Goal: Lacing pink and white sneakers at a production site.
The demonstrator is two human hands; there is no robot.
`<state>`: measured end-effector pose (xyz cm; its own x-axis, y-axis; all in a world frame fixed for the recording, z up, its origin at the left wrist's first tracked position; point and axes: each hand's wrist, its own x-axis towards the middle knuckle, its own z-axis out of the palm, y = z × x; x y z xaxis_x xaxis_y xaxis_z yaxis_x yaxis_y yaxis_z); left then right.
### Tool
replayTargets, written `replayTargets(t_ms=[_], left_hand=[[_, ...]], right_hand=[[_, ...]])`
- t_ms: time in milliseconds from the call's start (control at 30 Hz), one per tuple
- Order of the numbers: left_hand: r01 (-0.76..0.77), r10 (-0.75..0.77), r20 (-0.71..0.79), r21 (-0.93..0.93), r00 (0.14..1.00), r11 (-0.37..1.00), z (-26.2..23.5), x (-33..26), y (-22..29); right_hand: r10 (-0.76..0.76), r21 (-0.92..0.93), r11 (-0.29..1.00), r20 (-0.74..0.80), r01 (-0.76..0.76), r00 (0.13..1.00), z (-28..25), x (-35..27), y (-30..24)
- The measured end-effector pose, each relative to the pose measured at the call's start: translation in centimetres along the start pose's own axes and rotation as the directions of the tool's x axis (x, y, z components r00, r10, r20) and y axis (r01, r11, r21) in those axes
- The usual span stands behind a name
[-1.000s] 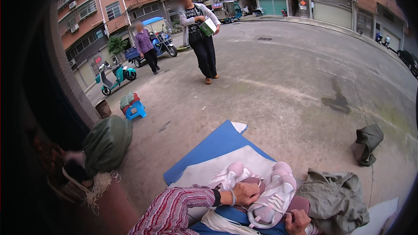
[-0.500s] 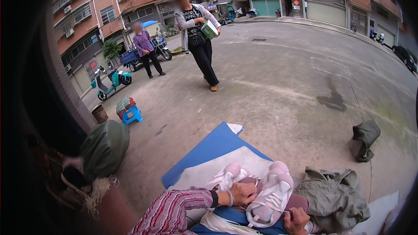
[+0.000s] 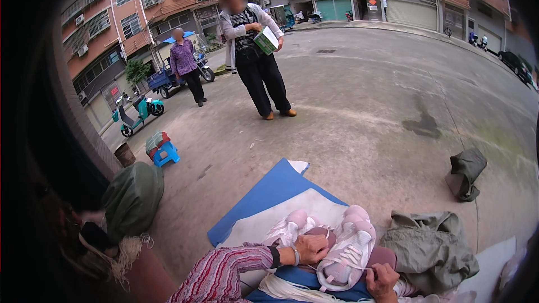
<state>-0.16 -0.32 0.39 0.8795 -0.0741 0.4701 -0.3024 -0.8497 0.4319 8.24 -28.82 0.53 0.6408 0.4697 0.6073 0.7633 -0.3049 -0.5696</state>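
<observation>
A pink and white sneaker (image 3: pixel 349 251) rests on my lap, its toe pointing away from me and white laces running across its top. My left hand (image 3: pixel 312 248) lies along its left side with curled fingers; what they hold is hidden. On the right, my right hand (image 3: pixel 383 280) pinches the end of a white shoelace (image 3: pixel 365 270) beside the shoe's opening. A second pink and white sneaker (image 3: pixel 291 226) sits behind my left hand. A bundle of white laces (image 3: pixel 292 288) lies over the blue cloth (image 3: pixel 295 274) on my lap.
Blue and white sheets (image 3: pixel 255 202) spread ahead of my knees. A grey-green cloth (image 3: pixel 429 247) lies at right, a dark bag (image 3: pixel 467 174) beyond. At left are a green sack (image 3: pixel 133 196) and a blue stool (image 3: pixel 166 154). Two people stand ahead, one with a green box (image 3: pixel 266 41).
The nearer person has stepped closer, feet now side by side. The person in purple has turned and shifted slightly. My hands and the sneaker have barely moved.
</observation>
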Motion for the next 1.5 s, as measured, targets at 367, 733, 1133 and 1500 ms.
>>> replayTargets(t_ms=[367,733,1133,1500], left_hand=[[-0.003,0.004,-0.021,0.012,1.000,1.000,0.0,-0.1,0.1],[-0.005,0.004,0.004,0.041,1.000,0.999,-0.3,0.2,0.1],[-0.010,0.010,-0.010,0.008,1.000,1.000,0.1,-0.1,0.1],[-0.024,0.024,-0.052,0.000,0.998,1.000,0.1,-0.2,0.2]], right_hand=[[-0.005,-0.029,1.000,0.015,0.005,1.000,0.0,-0.6,0.6],[-0.016,-0.034,0.999,0.003,0.016,1.000,0.0,-0.1,0.4],[0.013,-0.014,1.000,0.022,-0.013,1.000,0.3,-0.9,0.7],[-0.039,-0.031,0.999,-0.030,0.038,0.999,0.7,-0.5,1.1]])
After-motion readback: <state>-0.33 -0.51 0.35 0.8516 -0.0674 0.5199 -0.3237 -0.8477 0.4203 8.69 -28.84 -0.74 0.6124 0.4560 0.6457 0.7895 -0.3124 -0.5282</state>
